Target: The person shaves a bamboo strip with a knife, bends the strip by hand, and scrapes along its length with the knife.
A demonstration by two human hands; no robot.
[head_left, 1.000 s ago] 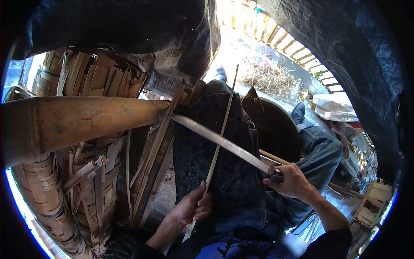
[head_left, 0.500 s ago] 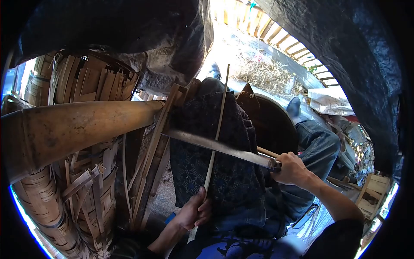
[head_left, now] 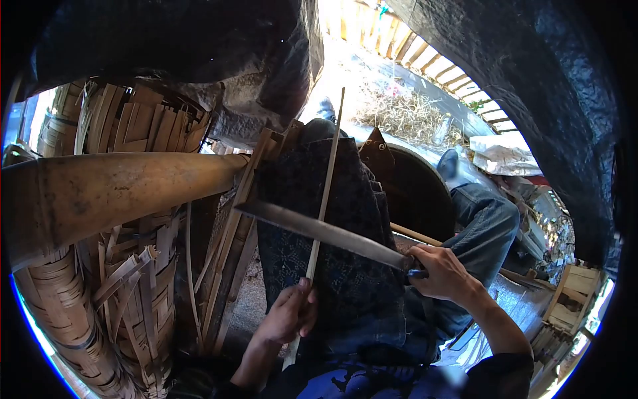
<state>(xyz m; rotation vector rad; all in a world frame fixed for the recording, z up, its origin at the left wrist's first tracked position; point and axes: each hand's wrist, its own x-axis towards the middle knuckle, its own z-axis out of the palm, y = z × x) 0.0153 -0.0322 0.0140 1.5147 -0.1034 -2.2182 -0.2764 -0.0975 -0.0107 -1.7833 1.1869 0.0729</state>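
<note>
My left hand [head_left: 291, 314] is closed around a long thin bamboo strip [head_left: 330, 169], which points away from me across my lap. In my right hand [head_left: 440, 271] is the dark handle of a long knife [head_left: 352, 243]. Its blade crosses the strip a little beyond my left hand and appears to meet it; the exact contact cannot be made out. Under both lies a dark patterned cloth [head_left: 282, 256] draped over my leg. The near end of the strip shows below my left hand, close to my shirt.
A thick bamboo pole [head_left: 133, 186] juts in from the left towards a wooden upright [head_left: 229, 266]. Woven bamboo baskets [head_left: 63, 299] stand beneath it. Right of the cloth are a dark round object [head_left: 422, 193] and a thin stick [head_left: 417, 233]. Dry shavings [head_left: 405, 110] lie ahead; a wooden crate [head_left: 577, 292] is at right.
The knife has moved left and slightly nearer to me along the strip. My left hand and the strip have shifted a little forward and left.
</note>
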